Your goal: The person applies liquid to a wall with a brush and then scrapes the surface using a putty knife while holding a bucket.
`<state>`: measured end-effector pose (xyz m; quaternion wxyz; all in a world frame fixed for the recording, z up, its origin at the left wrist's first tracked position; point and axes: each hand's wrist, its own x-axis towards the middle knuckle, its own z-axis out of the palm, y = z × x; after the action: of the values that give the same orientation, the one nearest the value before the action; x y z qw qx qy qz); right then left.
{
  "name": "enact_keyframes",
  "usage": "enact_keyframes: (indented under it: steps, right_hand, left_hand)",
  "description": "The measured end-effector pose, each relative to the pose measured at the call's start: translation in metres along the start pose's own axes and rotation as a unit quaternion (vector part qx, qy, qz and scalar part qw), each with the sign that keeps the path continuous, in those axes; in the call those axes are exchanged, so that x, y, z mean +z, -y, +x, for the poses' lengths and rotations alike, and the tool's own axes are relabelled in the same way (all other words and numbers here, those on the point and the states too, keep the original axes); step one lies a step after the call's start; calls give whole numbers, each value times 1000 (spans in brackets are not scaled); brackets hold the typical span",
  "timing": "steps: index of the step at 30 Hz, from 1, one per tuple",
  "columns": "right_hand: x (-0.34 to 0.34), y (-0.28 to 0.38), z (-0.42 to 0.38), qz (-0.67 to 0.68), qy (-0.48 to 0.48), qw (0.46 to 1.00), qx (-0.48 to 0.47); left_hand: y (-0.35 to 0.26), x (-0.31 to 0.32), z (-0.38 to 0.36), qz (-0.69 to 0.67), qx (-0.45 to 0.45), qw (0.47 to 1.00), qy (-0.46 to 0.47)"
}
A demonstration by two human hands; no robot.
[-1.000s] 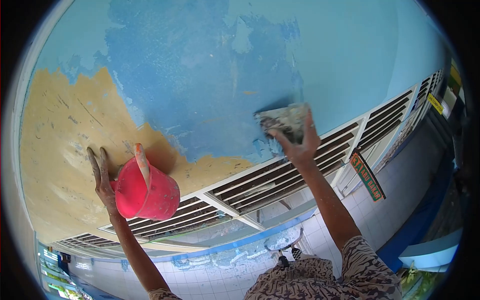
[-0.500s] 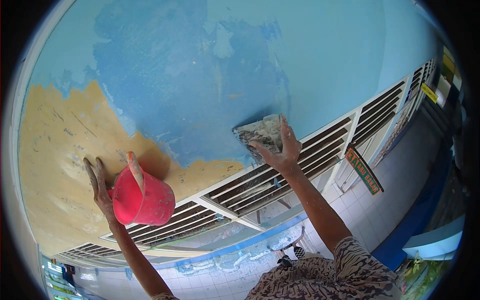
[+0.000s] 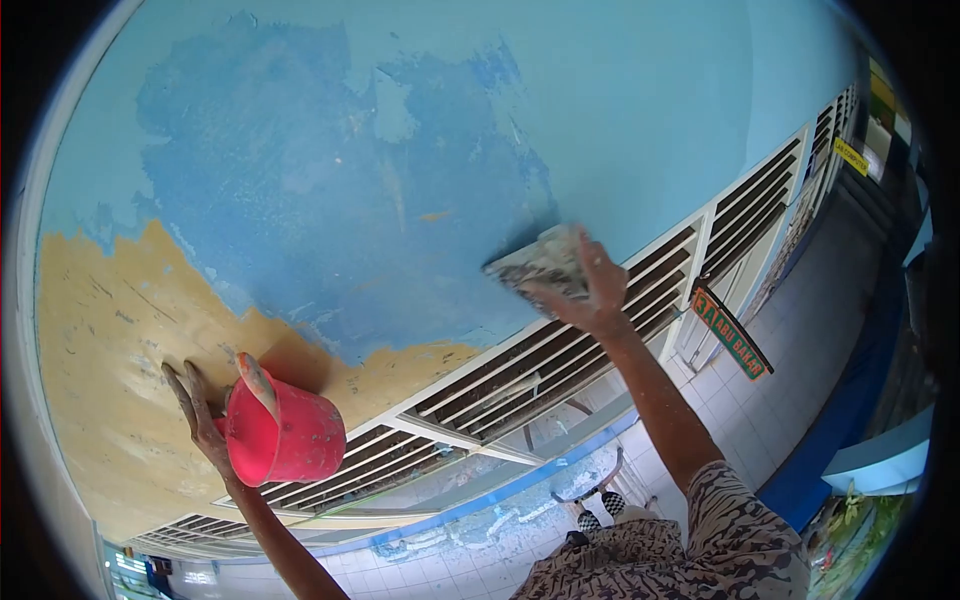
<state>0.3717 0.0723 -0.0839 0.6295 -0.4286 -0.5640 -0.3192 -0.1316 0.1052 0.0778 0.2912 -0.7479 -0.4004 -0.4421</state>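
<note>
My right hand (image 3: 590,293) grips a wide, flat scraper (image 3: 545,262) crusted with pale and dark filler. Its blade lies against the blue patch of the wall (image 3: 300,200), near the slatted vents. At the lower left, my left hand (image 3: 205,430) reaches up with two fingers stretched out on the yellow bare area (image 3: 110,330). Beside its palm a pink bucket (image 3: 300,440) hangs off the ground, held by that hand; the thumb is hidden. A worn handle with an orange end (image 3: 256,382) sticks out over the bucket's rim.
White-framed slatted vents (image 3: 500,395) run below the painted surface. A green hanging sign (image 3: 730,335) and a yellow sign (image 3: 850,156) are on the right. White floor tiles (image 3: 690,440) lie far below, with a light blue ledge (image 3: 880,455) and plants at the lower right.
My right hand has slid the scraper a little to the right, slightly blurred. The view has shifted, so the bucket and left hand appear lower.
</note>
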Motion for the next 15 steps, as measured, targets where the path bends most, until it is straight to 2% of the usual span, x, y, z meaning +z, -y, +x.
enact_keyframes:
  steps: [1, 2, 3, 4, 6, 8, 10, 12, 14, 15]
  right_hand:
    - [-12, -15, 10, -9, -29, 999, -12]
    - [-19, -40, 6, -6, -62, 997, 35]
    - [-25, -60, 3, 71, -118, 967, 213]
    - [-40, -40, 24, 178, -128, 928, 301]
    - [-21, -57, -16, 45, -135, 968, 207]
    - [8, -9, -27, 6, -100, 990, 103]
    - [27, 19, -28, -46, -119, 991, 36]
    - [15, 13, -19, -20, -105, 994, 29]
    - [-8, -2, -20, -40, -65, 993, 95]
    - [-13, -2, -16, 50, -119, 969, 213]
  left_hand:
    - [0, 0, 0, 4, 1, 1000, 0]
    - [0, -1, -1, 1, -21, 1000, 8]
    - [2, -1, -3, -1, -45, 999, 16]
    - [5, -1, -3, 4, -48, 999, 18]
    - [7, 2, -4, 4, -50, 999, 16]
    - [4, 1, -2, 5, -52, 999, 15]
    - [0, 0, -4, 5, -53, 998, 20]
    - [0, 1, -3, 12, -49, 999, 13]
    - [1, 1, -2, 24, -24, 999, 5]
    - [2, 2, -2, 32, 3, 999, -5]
